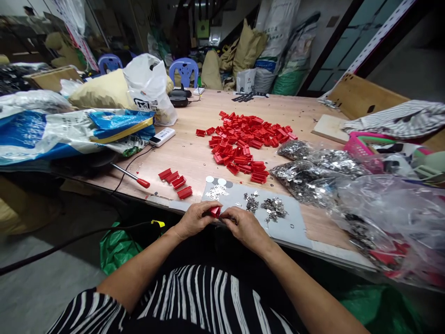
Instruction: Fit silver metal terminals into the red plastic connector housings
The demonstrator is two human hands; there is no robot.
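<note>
While the left hand [195, 219] grips a red plastic part [215, 212] at the near edge of the table [187, 155], the right hand [246, 228] meets it with bent fingers; whether these clasp anything cannot be told. Metal pieces [274, 208] lie on a grey sheet [294, 228]. At left, a white bag [146, 81] is printed in black and a blue-and-white sack [74, 127] in white, both illegible.

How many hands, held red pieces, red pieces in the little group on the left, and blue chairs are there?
Hands: 2
Held red piece: 1
Red pieces in left group: 4
Blue chairs: 2
Total: 9
</note>
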